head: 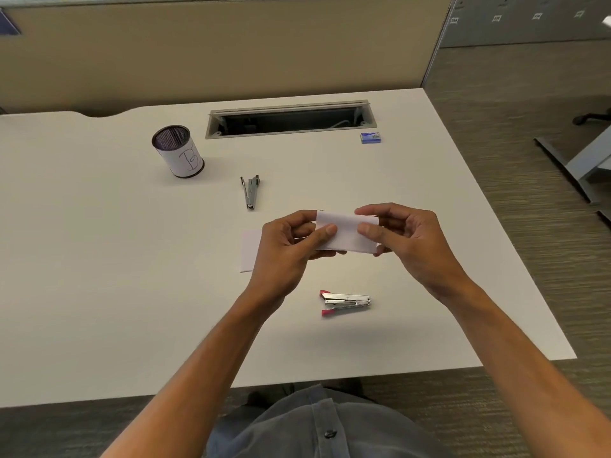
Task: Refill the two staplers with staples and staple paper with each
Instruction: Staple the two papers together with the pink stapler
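Observation:
A small folded piece of white paper (pixel 347 231) is held above the white desk (pixel 99 292) between both hands. My left hand (pixel 287 249) pinches its left edge and my right hand (pixel 403 236) pinches its right edge. Another white paper sheet (pixel 249 251) lies flat on the desk, partly hidden behind my left hand. A metal stapler with red tips (pixel 345 303) lies on its side near the front, below my hands. A second, dark-ended metal stapler (pixel 250 191) lies further back. A small blue staple box (pixel 370 137) sits at the back right.
A mesh pen cup (pixel 178 151) wrapped in paper marked "B" stands at the back left. An open cable tray slot (pixel 287 120) runs along the desk's rear. A beige partition rises behind; the desk's right edge drops to carpet.

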A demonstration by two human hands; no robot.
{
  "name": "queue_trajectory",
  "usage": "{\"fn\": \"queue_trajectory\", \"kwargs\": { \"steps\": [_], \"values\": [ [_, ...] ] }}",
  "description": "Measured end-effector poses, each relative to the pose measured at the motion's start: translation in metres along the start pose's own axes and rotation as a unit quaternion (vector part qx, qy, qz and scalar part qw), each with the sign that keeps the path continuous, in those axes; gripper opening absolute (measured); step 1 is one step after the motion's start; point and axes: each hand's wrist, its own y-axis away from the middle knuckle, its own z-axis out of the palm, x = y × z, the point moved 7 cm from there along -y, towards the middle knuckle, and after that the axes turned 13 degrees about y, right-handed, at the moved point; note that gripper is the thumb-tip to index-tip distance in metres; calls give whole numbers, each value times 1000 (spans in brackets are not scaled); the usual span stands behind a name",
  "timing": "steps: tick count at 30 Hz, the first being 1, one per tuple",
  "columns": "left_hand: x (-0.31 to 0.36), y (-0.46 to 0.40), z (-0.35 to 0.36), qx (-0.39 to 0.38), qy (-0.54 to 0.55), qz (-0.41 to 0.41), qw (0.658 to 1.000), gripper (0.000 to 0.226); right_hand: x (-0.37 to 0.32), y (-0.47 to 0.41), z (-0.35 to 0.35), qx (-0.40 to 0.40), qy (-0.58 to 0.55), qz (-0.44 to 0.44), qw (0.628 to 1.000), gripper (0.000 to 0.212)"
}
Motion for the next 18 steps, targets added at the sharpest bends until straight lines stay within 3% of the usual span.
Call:
{"fn": "queue_trajectory", "kwargs": {
  "steps": [13, 18],
  "values": [
    [0, 7, 8, -6, -16, 0, 1000, 11, -3, 0, 3, 54, 18, -22, 998, 8],
    [2, 3, 9, 11, -45, 8, 999, 13, -5, 1, 4, 37, 19, -29, 999, 7]
  ]
}}
